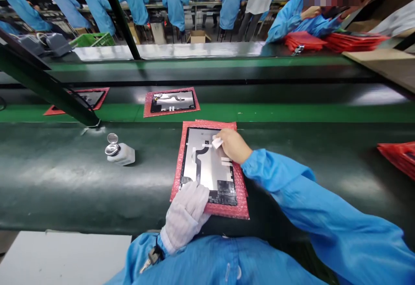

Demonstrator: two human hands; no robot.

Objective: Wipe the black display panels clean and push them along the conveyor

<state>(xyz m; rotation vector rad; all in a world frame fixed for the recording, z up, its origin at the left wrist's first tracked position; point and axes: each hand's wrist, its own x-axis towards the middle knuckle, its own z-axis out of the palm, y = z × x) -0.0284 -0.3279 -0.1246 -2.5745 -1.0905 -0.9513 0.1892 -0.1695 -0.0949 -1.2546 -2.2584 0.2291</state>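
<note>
A flat display panel (212,164), silvery with black edges and a curved black ribbon cable (198,166), lies on red bubble-wrap bags (227,210) in front of me. My right hand (234,145) is bare and pinches a small folded white wipe (217,142) against the panel's upper right part. On the panel's lower left corner rests my left hand (188,211), in a white glove, its fingers stretched out flat. To the left stands a white pump dispenser bottle (121,153) with its metal lid raised.
Similar panels on red bubble wrap, one in the middle (173,102) and one at left, lie on the green strip (259,112) ahead. A dark green post (65,92) rises at left. Red bags (400,155) lie at far right. A co-worker (288,19) sits across, beside stacked red bags (304,41).
</note>
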